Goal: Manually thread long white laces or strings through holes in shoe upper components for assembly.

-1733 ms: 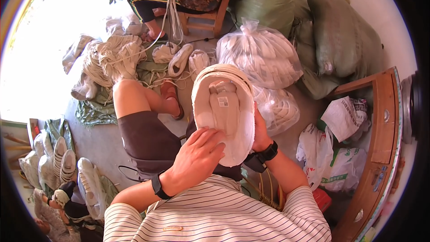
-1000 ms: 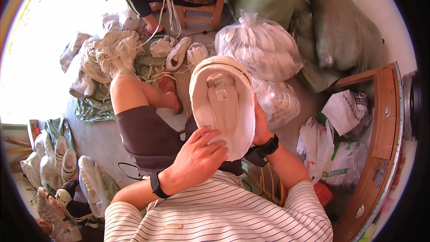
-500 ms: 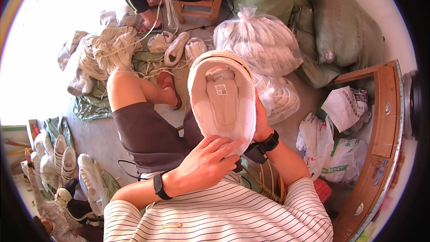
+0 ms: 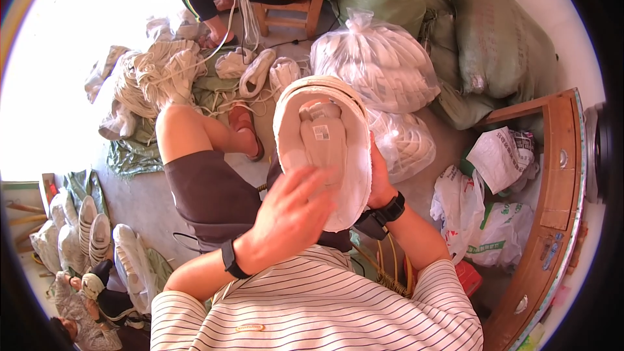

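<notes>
In front of my chest is a white shoe upper [image 4: 354, 175], its open underside turned toward me. Inside it shows a padded beige tongue with a small white label. My right hand [image 4: 381, 179] grips its right side, with most of the fingers hidden behind it. Blurred by motion, my left hand [image 4: 292, 205] is over the lower left of the upper, fingers stretched out and loosely apart. I cannot tell whether the fingertips touch the inside.
Clear bags of shoe uppers [image 4: 377, 65] stand ahead, with green sacks [image 4: 500, 32] behind. A wooden drawer unit [image 4: 556, 175] and plastic bags [image 4: 497, 227] are at right. Laces and uppers [image 4: 156, 71] lie left of a seated person's foot [image 4: 218, 29]. Another person [image 4: 84, 325] sits lower left.
My left hand has lifted off the upper's lower rim and moved up over its opening. The upper has shifted down slightly, still in my right hand.
</notes>
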Available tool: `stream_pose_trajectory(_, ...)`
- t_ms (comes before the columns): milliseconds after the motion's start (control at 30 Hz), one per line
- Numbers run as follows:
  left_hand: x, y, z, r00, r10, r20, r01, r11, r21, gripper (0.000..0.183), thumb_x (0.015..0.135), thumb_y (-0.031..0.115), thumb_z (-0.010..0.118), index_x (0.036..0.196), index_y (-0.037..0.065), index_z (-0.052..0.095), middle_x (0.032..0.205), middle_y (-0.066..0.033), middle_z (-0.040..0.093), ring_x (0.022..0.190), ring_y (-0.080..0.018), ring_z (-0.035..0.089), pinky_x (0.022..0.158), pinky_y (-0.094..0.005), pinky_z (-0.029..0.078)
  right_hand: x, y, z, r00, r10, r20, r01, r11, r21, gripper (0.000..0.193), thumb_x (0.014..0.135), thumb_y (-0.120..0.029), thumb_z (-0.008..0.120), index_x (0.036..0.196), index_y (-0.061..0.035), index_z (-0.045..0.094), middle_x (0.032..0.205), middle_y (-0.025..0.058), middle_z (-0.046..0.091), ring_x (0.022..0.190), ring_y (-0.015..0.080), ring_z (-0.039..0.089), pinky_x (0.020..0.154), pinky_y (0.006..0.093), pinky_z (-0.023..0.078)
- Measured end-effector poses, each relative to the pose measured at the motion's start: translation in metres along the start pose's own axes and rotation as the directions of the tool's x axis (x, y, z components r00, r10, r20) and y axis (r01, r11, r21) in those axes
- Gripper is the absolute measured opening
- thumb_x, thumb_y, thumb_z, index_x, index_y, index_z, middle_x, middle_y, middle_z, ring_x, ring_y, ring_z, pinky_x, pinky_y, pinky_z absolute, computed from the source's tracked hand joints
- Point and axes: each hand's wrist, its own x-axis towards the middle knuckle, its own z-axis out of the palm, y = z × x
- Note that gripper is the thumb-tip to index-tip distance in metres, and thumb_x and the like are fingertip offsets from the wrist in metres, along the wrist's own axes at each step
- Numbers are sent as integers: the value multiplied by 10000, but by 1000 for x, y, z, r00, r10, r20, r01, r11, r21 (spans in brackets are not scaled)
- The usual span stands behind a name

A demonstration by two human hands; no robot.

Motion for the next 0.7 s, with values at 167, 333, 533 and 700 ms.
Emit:
stream_pose_trajectory(167, 28, -20, -4, 996, -84, 34, 65, 928, 367, 516, 712, 125, 710, 1183, -3, 542, 1270, -165, 518, 1094, -308, 485, 935, -401, 407, -4, 2, 9, 999, 6, -47, -8, 999, -48, 611, 966, -540, 362, 1398, -108, 386, 1340, 96, 501, 1190, 227, 515, 1015, 405, 419)
stream_pose_trajectory(333, 41, -21, 7, 990, -138, 35, 111, 903, 415, 727, 710, 241, 735, 1302, -46, 426, 1273, -178, 503, 1086, -286, 464, 937, -384, 374, -4, 2, 15, 992, -17, -122, 4, 995, -104, 618, 967, -542, 358, 1408, -110, 370, 1354, 100, 485, 1202, 240, 504, 1017, 412, 416)
stream_pose_trajectory(533, 43, -21, 9, 987, -158, -23, 156, 916, 370, 675, 676, 181, 739, 1261, -22, 470, 1032, -125, 524, 1022, -276, 467, 882, -380, 386, -2, 1, 10, 997, 0, -73, -2, 1000, -28, 616, 972, -542, 340, 1415, -115, 358, 1365, 102, 471, 1213, 247, 495, 1022, 414, 413)
stream_pose_trajectory(700, 25, -22, 13, 998, -32, -59, 50, 941, 333, 478, 589, 73, 711, 1060, 77, 628, 902, -83, 493, 960, -261, 498, 836, -374, 415, -2, 2, 10, 1000, 2, -11, -2, 1000, -4, 616, 974, -545, 326, 1418, -119, 355, 1369, 99, 467, 1216, 250, 493, 1025, 417, 408)
